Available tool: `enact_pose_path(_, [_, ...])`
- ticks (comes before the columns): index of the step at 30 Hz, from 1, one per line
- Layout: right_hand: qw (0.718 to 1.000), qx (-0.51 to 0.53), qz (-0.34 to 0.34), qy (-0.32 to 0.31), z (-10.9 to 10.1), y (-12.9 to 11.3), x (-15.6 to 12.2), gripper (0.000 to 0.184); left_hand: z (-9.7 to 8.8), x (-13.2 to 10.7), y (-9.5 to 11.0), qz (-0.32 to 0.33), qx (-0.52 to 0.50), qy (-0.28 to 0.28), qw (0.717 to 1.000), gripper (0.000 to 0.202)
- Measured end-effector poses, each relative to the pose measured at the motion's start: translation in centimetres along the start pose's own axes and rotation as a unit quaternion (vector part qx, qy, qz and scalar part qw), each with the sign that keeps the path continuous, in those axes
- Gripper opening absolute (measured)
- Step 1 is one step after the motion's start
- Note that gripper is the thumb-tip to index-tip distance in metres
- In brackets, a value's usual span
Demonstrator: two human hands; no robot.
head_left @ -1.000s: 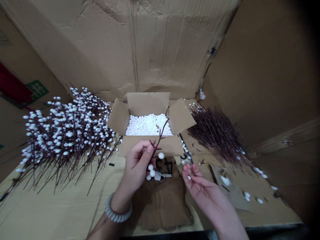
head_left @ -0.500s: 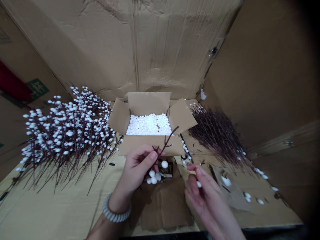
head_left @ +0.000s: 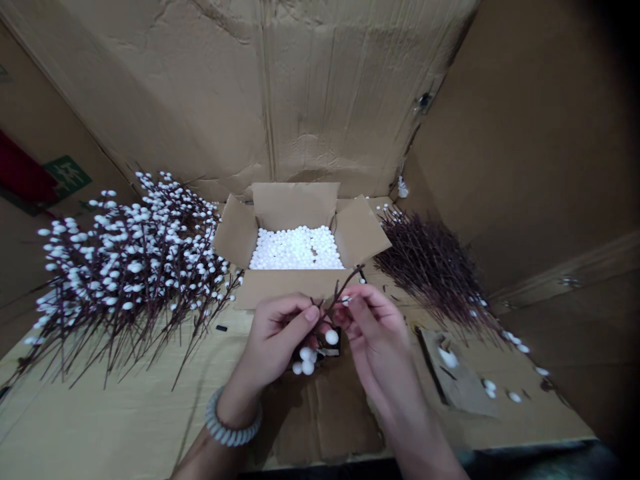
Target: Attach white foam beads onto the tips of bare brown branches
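Twig (head_left: 334, 297) between left hand (head_left: 278, 337), right hand (head_left: 376, 330)

Creased cardboard walls (head_left: 310, 87), cardboard-covered table (head_left: 125, 413)

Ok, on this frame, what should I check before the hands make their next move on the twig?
1. Left hand has a pinch grip on the twig: ok.
2. Right hand fingertips hold a small foam ball at a twig tip: ok.
3. Ball pushed fully onto the tip: cannot tell.
4. Balls already on the twig stay attached: ok.
5. Cardboard box is open and stocked with foam balls: ok.
6. Pile of beaded branches lies apart from both hands: ok.
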State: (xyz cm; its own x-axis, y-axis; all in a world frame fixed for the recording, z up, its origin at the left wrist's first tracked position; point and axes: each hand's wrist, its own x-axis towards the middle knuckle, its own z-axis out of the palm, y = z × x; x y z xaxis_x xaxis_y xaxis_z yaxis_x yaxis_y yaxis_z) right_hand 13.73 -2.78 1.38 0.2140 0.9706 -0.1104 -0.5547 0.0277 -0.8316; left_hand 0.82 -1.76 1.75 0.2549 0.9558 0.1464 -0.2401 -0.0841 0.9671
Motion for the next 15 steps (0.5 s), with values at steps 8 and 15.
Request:
enact_pose_path(8, [0.998, 0.036, 0.004, -0.055, 1.22, 0.36, 0.13, 0.017, -0.02, 0.17, 0.22, 0.015, 0.021, 0.008, 1.0, 0.025])
enact_pose_path(15, [0.999, 0.028, -0.015, -0.041, 1.15, 0.55, 0.04, 0.016, -0.06, 0.0, 0.27, -0.002, 0.003, 0.008, 1.0, 0.024])
